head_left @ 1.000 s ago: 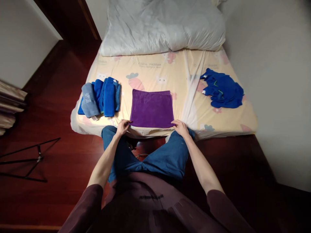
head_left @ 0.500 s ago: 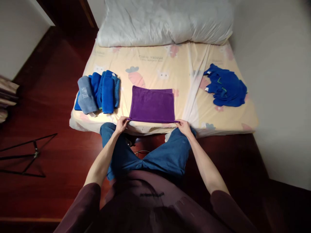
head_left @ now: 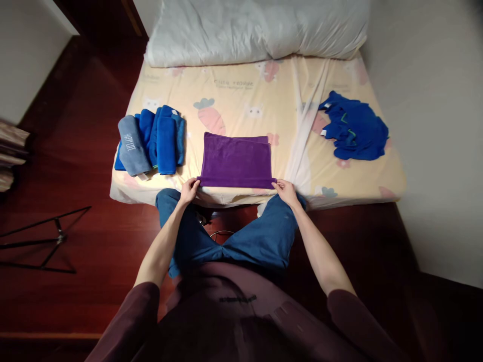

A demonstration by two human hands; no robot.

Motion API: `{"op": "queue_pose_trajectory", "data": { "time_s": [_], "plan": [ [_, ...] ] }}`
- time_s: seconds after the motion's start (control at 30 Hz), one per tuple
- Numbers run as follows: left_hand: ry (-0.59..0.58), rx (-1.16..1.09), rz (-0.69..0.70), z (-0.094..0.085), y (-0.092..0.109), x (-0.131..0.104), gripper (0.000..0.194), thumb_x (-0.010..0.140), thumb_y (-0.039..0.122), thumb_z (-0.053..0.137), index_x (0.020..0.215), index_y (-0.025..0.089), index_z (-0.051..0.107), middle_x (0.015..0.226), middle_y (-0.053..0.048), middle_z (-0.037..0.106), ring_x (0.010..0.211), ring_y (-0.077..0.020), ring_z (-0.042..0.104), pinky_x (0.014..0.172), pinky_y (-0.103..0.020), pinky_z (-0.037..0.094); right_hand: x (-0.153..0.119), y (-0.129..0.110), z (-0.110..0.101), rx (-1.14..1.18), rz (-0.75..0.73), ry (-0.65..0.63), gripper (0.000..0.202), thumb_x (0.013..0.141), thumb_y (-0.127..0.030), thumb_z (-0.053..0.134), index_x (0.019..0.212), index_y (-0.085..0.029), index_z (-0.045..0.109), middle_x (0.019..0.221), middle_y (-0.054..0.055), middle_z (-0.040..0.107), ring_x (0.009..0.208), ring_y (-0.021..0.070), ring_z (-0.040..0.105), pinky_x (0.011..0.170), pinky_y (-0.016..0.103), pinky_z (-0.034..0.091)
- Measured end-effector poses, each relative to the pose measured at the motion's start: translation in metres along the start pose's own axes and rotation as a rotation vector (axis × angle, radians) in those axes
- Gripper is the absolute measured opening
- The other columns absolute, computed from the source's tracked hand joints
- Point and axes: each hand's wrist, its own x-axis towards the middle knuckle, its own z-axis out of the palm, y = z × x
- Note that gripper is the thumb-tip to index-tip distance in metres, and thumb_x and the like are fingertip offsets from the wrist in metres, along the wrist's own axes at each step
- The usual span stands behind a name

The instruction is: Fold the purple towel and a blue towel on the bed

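Note:
A purple towel [head_left: 237, 158] lies folded in layers near the front edge of the bed, its near edge turned over in a narrow strip. My left hand [head_left: 189, 191] pinches the near left corner of that strip. At the near right corner, my right hand [head_left: 286, 192] pinches the other end between thumb and fingers. The strip is stretched straight between both hands. To the left of the towel sit several rolled towels, a grey-blue one [head_left: 134, 146] with white lettering and a bright blue one [head_left: 166, 146] among them.
A crumpled blue cloth heap [head_left: 356, 128] with small white tags lies on the right of the bed [head_left: 241, 113]. Across the back is a thick white quilt [head_left: 256, 32]. Black tripod legs [head_left: 56, 239] stand on the floor at left. A wall borders the bed's right side.
Both hands have turned the towel's near edge over a little farther away from me, so the folded strip looks wider and flatter. The view has shifted slightly.

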Motion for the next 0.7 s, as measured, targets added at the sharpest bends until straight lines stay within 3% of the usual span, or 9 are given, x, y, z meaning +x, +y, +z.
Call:
{"op": "queue_pose_trajectory", "data": {
  "time_s": [0.27, 0.7],
  "plan": [
    [-0.018, -0.001, -0.04, 0.0, 0.003, 0.008, 0.04, 0.091, 0.056, 0.057, 0.087, 0.018, 0.069, 0.074, -0.003, 0.067, 0.075, -0.02, 0.061, 0.074, -0.031, 0.05, 0.004, 0.005, 0.001, -0.084, 0.006, 0.026, 0.039, 0.09, -0.057, 0.063, 0.089, -0.019, 0.071, 0.082, 0.007, 0.076, 0.08, 0.0239, 0.075, 0.08, 0.035, 0.061],
    [-0.011, -0.014, -0.116, 0.001, 0.017, 0.011, 0.023, 0.092, 0.038, 0.063, 0.088, 0.017, 0.069, 0.075, -0.002, 0.067, 0.074, -0.0187, 0.061, 0.077, -0.03, 0.051, 0.003, 0.004, 0.001, -0.111, 0.037, 0.071, 0.037, 0.087, -0.055, 0.065, 0.083, -0.019, 0.071, 0.072, 0.006, 0.073, 0.066, 0.0203, 0.068, 0.068, 0.031, 0.056]
  ]
}}
